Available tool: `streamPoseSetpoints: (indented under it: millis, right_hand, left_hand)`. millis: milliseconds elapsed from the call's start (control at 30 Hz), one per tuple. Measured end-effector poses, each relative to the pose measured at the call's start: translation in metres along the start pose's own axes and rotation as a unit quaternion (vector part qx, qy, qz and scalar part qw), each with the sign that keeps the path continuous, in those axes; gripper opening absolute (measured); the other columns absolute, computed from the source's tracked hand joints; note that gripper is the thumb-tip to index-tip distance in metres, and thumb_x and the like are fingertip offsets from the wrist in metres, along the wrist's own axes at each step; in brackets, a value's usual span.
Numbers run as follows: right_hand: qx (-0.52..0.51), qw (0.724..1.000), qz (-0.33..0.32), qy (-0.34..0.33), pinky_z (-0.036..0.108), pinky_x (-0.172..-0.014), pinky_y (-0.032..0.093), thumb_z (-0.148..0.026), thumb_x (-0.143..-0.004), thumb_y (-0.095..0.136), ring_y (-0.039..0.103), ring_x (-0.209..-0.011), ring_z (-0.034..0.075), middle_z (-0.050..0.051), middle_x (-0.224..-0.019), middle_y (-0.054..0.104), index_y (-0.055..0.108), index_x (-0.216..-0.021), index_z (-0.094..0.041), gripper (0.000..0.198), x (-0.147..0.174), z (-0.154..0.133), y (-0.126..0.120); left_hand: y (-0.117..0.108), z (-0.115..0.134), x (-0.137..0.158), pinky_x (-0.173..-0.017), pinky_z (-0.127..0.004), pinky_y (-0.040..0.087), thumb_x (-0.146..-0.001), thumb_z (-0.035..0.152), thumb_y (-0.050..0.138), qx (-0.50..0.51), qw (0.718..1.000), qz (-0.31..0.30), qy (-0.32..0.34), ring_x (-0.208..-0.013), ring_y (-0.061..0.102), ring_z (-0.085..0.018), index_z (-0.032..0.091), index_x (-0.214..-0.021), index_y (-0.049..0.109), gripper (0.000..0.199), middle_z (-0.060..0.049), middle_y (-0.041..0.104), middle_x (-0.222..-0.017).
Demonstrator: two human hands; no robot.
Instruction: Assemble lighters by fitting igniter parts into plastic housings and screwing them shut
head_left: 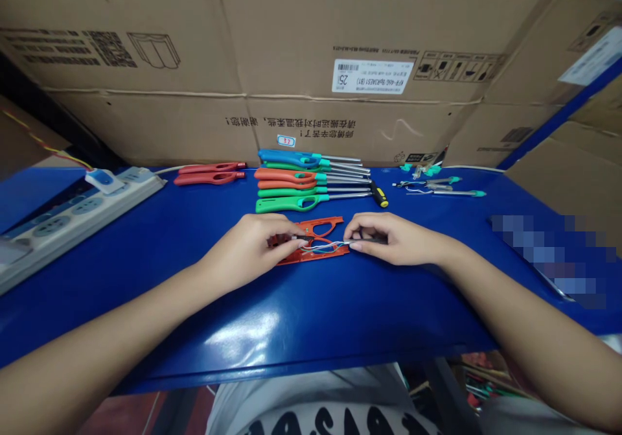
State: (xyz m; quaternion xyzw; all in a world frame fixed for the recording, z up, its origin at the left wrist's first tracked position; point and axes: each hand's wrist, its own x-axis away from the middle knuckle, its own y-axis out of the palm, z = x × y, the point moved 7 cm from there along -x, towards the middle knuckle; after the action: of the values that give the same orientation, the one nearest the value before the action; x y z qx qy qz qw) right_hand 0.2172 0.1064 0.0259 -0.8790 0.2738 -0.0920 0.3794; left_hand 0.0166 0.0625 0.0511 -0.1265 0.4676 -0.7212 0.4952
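Note:
My left hand is closed over a small dark part with thin wires. From there, white, blue and green wires stretch across to the right. In my right hand, thumb and fingers pinch a thin dark metal tube, where the wires end. Beneath both hands lie the orange halves of a lighter casing, with loop-shaped openings; my left fingers cover their left ends.
Assembled long-neck lighters lie in a stack behind my hands, beside a black-and-yellow tool. Red casings are further left, near a power strip. Metal tubes with wires lie back right. A cardboard box walls the back.

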Motion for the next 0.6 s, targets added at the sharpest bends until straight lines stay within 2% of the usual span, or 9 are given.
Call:
streamPoseSetpoints:
  millis: [100, 233, 300, 433, 600]
  right_hand:
    - [-0.005, 1.0, 0.004, 0.011, 0.025, -0.062, 0.043, -0.034, -0.097, 0.059, 0.05, -0.066, 0.012, -0.001, -0.08, 0.06, 0.064, -0.103, -0.019, 0.017, 0.0, 0.002, 0.0]
    - [0.013, 0.999, 0.021, -0.047, 0.03, -0.079, 0.049, -0.029, -0.097, 0.059, 0.061, -0.087, 0.016, 0.006, -0.099, 0.065, 0.068, -0.099, -0.018, 0.014, -0.001, -0.005, -0.002]
    - [0.018, 0.998, 0.022, -0.061, 0.032, -0.084, 0.05, -0.027, -0.097, 0.06, 0.063, -0.092, 0.017, 0.007, -0.101, 0.066, 0.07, -0.1, -0.018, 0.014, -0.002, -0.006, -0.002]
    - [0.023, 0.999, 0.02, -0.041, 0.029, -0.077, 0.052, -0.028, -0.095, 0.063, 0.065, -0.087, 0.016, 0.006, -0.096, 0.068, 0.071, -0.099, -0.019, 0.012, -0.003, -0.004, -0.001]
    - [0.036, 0.998, 0.023, -0.035, 0.029, -0.073, 0.052, -0.027, -0.094, 0.065, 0.065, -0.083, 0.016, 0.006, -0.092, 0.069, 0.072, -0.094, -0.019, 0.012, -0.002, -0.003, 0.0]
  left_hand:
    - [0.0, 0.003, 0.001, -0.072, -0.027, 0.053, -0.099, 0.031, 0.057, -0.024, 1.0, -0.007, 0.007, -0.08, 0.07, -0.018, 0.021, -0.107, 0.077, 0.024, -0.005, 0.075, -0.092]
    - [0.004, 0.004, 0.002, -0.074, -0.027, 0.053, -0.1, 0.025, 0.053, -0.046, 0.999, -0.01, 0.015, -0.082, 0.069, -0.017, 0.019, -0.11, 0.076, 0.026, -0.006, 0.072, -0.093]
    - [0.007, 0.003, 0.003, -0.077, -0.028, 0.054, -0.1, 0.023, 0.051, -0.05, 0.998, -0.013, 0.018, -0.084, 0.069, -0.018, 0.017, -0.112, 0.076, 0.028, -0.007, 0.071, -0.094]
    - [0.01, 0.001, 0.005, -0.077, -0.029, 0.055, -0.101, 0.022, 0.049, -0.065, 0.998, -0.017, 0.014, -0.086, 0.069, -0.018, 0.017, -0.114, 0.074, 0.029, -0.007, 0.071, -0.097]
    - [0.012, 0.003, 0.005, -0.078, -0.03, 0.055, -0.1, 0.021, 0.051, -0.067, 0.997, -0.019, 0.019, -0.086, 0.069, -0.019, 0.018, -0.105, 0.075, 0.025, -0.006, 0.072, -0.096]
